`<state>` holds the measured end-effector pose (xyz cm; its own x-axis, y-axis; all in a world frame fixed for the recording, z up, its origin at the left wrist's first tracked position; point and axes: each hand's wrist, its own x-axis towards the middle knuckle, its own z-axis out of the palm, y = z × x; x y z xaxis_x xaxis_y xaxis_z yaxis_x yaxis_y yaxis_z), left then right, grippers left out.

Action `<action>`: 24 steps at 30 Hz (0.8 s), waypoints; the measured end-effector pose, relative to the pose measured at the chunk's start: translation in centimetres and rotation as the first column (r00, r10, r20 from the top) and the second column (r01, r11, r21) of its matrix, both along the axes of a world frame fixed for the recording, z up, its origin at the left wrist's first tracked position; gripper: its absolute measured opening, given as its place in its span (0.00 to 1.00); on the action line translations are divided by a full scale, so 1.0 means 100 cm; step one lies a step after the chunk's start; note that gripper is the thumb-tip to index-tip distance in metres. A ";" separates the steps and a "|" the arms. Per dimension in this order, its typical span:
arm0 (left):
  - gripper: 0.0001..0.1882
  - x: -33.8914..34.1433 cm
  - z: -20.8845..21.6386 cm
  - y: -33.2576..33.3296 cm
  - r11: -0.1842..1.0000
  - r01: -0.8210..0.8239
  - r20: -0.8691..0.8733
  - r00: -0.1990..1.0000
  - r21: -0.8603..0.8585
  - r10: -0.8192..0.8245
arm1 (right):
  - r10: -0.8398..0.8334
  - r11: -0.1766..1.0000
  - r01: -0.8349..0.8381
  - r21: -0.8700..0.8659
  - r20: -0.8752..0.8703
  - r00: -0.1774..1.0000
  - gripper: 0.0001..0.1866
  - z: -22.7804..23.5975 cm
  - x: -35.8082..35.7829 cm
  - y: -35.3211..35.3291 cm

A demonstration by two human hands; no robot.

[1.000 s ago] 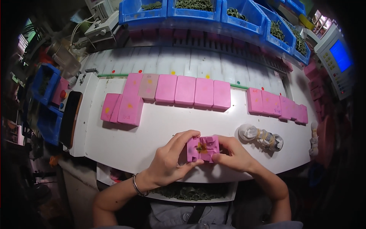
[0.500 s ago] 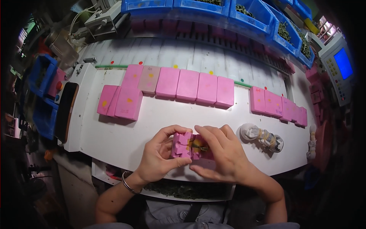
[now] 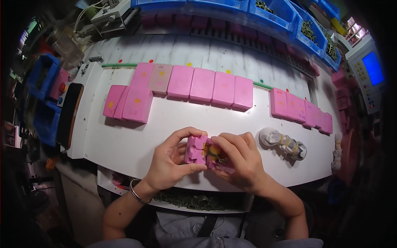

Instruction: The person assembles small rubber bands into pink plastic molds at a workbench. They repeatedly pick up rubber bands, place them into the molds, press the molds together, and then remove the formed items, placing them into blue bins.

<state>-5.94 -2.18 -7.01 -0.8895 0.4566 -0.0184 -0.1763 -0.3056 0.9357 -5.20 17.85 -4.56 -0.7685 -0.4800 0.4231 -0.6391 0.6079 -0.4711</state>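
Note:
Low over the near part of the white table, my left hand (image 3: 165,163) grips a pink block with a notched, stepped face (image 3: 195,149), thumb below and fingers above. It looks like one half of a rubber mould. My right hand (image 3: 244,159) closes round a second pink mould half (image 3: 209,160) just beside it, mostly covered by the fingers. Between the halves shows a yellow and dark green patch (image 3: 214,150); whether this is paint or a separate piece I cannot tell. The two halves stand close together with a gap between their faces.
A row of pink blocks (image 3: 201,84) lies across the table, with more blocks (image 3: 295,107) farther right. Right of my hands is a cloth bundle tied with bands (image 3: 285,142). Blue bins (image 3: 273,14) hang at the back. An open drawer of green bits (image 3: 186,200) lies under the table edge.
My right fingers have bent and closed in round the right mould half; before, they were spread wider, with the thumb apart. Both hands sit slightly higher in the picture.

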 end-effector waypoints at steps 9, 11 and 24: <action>0.35 -0.001 0.000 -0.002 0.998 0.016 0.073 0.997 0.062 -0.021 | -0.041 0.941 0.055 -0.333 0.047 0.998 0.31 -0.017 0.009 0.003; 0.34 -0.001 0.000 -0.002 0.997 0.022 0.068 0.997 0.069 -0.027 | 0.011 0.944 0.011 -0.331 0.067 0.998 0.30 -0.013 0.008 0.005; 0.23 0.023 0.064 0.002 0.850 -0.279 -0.675 0.729 -0.447 -0.116 | 0.275 0.742 0.193 -0.642 0.554 0.786 0.13 0.032 0.028 0.008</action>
<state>-3.65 -1.97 -0.61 -0.7871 0.4816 0.3855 0.5422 0.2420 0.8047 -2.37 18.65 -1.34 -0.9451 -0.3088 0.1071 -0.1084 -0.0130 -0.9940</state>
